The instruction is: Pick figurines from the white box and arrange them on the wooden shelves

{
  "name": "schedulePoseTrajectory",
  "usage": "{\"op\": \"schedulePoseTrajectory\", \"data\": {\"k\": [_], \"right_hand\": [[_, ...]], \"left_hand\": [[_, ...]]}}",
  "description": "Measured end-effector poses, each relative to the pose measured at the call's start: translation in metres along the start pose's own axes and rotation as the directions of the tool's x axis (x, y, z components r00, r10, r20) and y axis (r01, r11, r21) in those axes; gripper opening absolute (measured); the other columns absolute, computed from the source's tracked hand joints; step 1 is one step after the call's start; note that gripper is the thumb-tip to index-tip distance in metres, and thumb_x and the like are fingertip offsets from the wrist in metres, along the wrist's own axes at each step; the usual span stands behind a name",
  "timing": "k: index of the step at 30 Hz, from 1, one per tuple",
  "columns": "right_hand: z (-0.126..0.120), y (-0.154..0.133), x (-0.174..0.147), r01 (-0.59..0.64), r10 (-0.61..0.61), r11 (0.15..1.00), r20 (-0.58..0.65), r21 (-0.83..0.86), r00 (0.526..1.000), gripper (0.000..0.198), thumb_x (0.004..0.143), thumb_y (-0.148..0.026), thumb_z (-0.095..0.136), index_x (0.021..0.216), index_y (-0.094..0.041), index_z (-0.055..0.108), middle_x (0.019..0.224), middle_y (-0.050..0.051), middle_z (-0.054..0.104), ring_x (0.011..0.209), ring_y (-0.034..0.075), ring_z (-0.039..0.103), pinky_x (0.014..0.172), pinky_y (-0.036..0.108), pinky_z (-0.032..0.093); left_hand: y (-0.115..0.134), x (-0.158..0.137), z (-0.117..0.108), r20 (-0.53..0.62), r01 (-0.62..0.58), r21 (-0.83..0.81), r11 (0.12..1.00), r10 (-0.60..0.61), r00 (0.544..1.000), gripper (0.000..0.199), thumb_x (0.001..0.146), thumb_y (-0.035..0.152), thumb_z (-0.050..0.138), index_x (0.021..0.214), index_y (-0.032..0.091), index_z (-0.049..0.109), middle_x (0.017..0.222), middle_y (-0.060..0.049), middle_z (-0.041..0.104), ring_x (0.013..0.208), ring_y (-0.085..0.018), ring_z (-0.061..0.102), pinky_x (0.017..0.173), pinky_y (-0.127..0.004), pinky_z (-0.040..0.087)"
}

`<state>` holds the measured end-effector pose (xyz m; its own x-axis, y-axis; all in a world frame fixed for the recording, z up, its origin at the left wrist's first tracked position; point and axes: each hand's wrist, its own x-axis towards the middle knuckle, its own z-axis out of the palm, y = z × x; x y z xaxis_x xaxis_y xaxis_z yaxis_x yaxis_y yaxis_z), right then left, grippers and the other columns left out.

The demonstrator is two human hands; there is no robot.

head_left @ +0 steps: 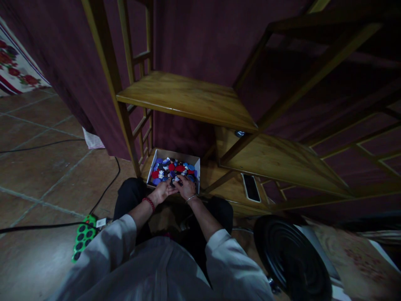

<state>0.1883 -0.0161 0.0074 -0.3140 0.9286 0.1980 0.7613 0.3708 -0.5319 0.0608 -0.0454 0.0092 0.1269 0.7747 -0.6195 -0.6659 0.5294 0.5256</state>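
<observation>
A shallow white cardboard box sits on the bottom shelf in front of my knees. It is filled with several small pieces in red, blue, purple, black and white; their kind is too small to tell. Over the box's near edge, my left hand and my right hand come together, fingertips almost touching. Between them is a small black and white piece, which the fingers of both appear to pinch. A red bead bracelet circles my left wrist, a thin silver bangle my right.
Wooden shelving rises ahead, with a board above the box and slanted bars to the right. A phone-like dark-screened device lies on the lower shelf. On the floor at left is a green power strip with black cables; a round black object stands at right.
</observation>
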Motion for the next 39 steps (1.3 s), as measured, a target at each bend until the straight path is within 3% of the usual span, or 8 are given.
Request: {"op": "schedulePoseTrajectory", "data": {"k": [22,39], "right_hand": [[-0.0032,-0.0025,-0.0001,0.049,-0.05,0.998,0.034,0.044,0.998,0.024,0.075,-0.024,0.059,0.099,-0.024,0.061,0.093,0.004,0.065,0.082,0.017,0.058,0.073,0.028,0.044],[-0.0048,0.0018,0.0015,0.137,-0.141,0.987,0.042,0.082,0.989,0.024,0.075,-0.021,0.06,0.099,-0.023,0.063,0.094,0.005,0.065,0.087,0.017,0.059,0.078,0.028,0.045]], "left_hand": [[-0.0003,0.0006,-0.0012,0.002,0.001,-0.005,1.0,-0.001,1.0,0.025,0.085,0.034,0.046,0.075,0.012,0.053,0.058,-0.005,0.061,0.062,-0.016,0.064,0.074,-0.035,0.054],[0.002,-0.0048,0.0,-0.007,0.018,0.106,0.994,-0.017,1.0,0.027,0.086,0.036,0.044,0.078,0.011,0.053,0.063,-0.008,0.064,0.065,-0.017,0.065,0.073,-0.034,0.053]]}}
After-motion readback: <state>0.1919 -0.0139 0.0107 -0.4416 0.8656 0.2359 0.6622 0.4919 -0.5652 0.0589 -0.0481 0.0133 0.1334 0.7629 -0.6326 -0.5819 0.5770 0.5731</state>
